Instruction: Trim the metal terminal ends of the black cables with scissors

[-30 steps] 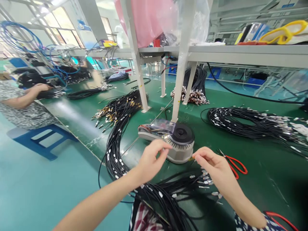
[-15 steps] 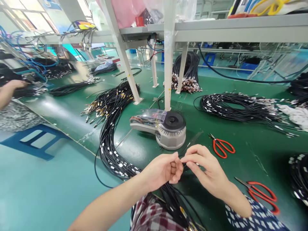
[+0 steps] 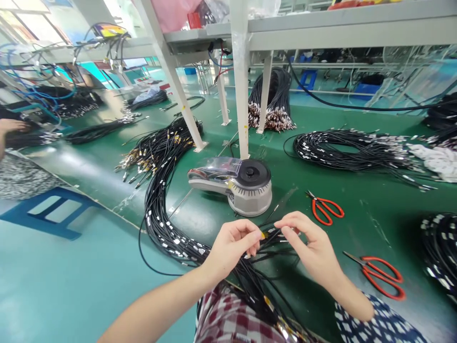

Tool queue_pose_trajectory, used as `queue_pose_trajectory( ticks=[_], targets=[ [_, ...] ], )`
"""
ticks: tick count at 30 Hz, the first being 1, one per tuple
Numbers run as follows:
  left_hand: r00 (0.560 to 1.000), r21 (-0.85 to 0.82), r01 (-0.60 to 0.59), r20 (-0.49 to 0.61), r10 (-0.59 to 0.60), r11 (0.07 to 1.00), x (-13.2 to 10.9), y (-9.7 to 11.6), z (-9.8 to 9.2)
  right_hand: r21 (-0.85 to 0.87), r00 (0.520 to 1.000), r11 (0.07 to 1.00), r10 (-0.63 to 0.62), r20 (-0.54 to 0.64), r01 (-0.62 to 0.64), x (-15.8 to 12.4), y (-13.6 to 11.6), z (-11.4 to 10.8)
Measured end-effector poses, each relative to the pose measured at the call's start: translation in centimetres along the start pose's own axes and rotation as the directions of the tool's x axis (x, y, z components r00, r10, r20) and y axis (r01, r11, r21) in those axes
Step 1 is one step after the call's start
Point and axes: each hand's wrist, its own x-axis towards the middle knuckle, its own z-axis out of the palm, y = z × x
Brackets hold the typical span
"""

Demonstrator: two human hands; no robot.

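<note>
My left hand [image 3: 235, 245] pinches a thin black cable with a small yellow piece [image 3: 263, 235] showing at the thumb tip; the fingers hide most of it. To its right, my right hand [image 3: 310, 240] has thumb and index finger apart, with nothing visible between them. Cable ends [image 3: 276, 234] lie behind and between both hands. A long bundle of black cables [image 3: 174, 240] with white tags curves from the left, under my left hand, to my lap. Just beyond the hands stands a grey tape dispenser [image 3: 250, 202] with a round black top.
Small red-handled nippers [image 3: 326, 209] and red-handled scissors [image 3: 382, 276] lie at right. A coiled cable bundle [image 3: 357, 157] is behind them, another [image 3: 442, 252] at the right edge. White shelf legs [image 3: 243, 109] rise behind the dispenser. A co-worker's arm [image 3: 10, 128] is at far left.
My hands have moved apart from fingertip contact; the yellow piece now shows at my left thumb. The view has shifted, moving the scene slightly left and up.
</note>
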Motion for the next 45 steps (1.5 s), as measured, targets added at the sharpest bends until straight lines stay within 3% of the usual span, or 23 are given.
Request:
queue_pose_trajectory(
  ticks=[5,9,16,21,25,27,31,34,37,39,41,43,45],
  targets=[
    [0.999,0.100,-0.035,-0.007,0.036,0.994,-0.1,0.0,0.5,0.123,0.993,0.989,0.064,0.095,-0.076,-0.1,-0.7,0.8],
    [0.996,0.142,-0.088,0.008,0.088,0.986,-0.2,-0.4,0.8,0.117,0.993,0.989,0.081,0.086,-0.091,-0.2,-0.7,1.5],
    [0.987,0.242,-0.157,-0.009,0.163,0.958,-0.2,-1.4,0.3,0.007,0.999,1.000,-0.019,0.040,0.019,-0.4,-0.4,1.5],
    [0.999,0.089,0.005,0.035,-0.009,0.996,-0.3,-1.2,-0.1,-0.252,0.965,0.938,-0.258,-0.051,0.238,-0.8,0.1,0.7],
    [0.948,-0.084,0.243,0.231,-0.218,0.966,-0.3,-1.1,-0.1,-0.437,0.881,0.784,-0.471,0.043,0.440,-1.2,0.7,0.0],
    [0.924,-0.149,0.317,0.273,-0.269,0.937,-0.3,-1.1,0.0,-0.479,0.846,0.720,-0.523,0.101,0.502,-1.4,0.7,-0.4],
    [0.923,-0.194,0.336,0.263,-0.282,0.922,-0.4,-1.2,0.2,-0.517,0.791,0.622,-0.576,0.206,0.588,-1.6,0.5,-1.0],
    [0.936,-0.178,0.314,0.225,-0.272,0.933,-0.5,-1.3,0.3,-0.506,0.771,0.600,-0.587,0.249,0.620,-1.8,0.6,-1.3],
    [0.967,-0.112,0.220,0.152,-0.202,0.969,-0.7,-1.4,0.3,-0.446,0.825,0.701,-0.532,0.193,0.556,-2.2,1.1,-1.4],
    [0.983,-0.026,0.148,0.112,-0.144,0.989,-0.9,-1.5,0.3,-0.377,0.906,0.828,-0.416,0.081,0.414,-2.6,1.3,-1.3],
    [0.990,0.067,0.101,0.090,-0.106,0.993,-1.0,-1.7,0.3,-0.257,0.975,0.942,-0.222,-0.004,0.213,-3.1,1.3,-1.0],
    [0.992,0.143,0.079,0.085,-0.092,0.987,-1.2,-1.9,0.5,-0.116,0.999,0.992,-0.040,0.007,0.040,-3.4,1.0,-0.5],
    [0.992,0.200,0.065,0.090,-0.085,0.978,-1.3,-2.3,0.7,0.002,0.996,0.998,0.064,0.069,-0.064,-3.6,0.7,0.1]
  ],
)
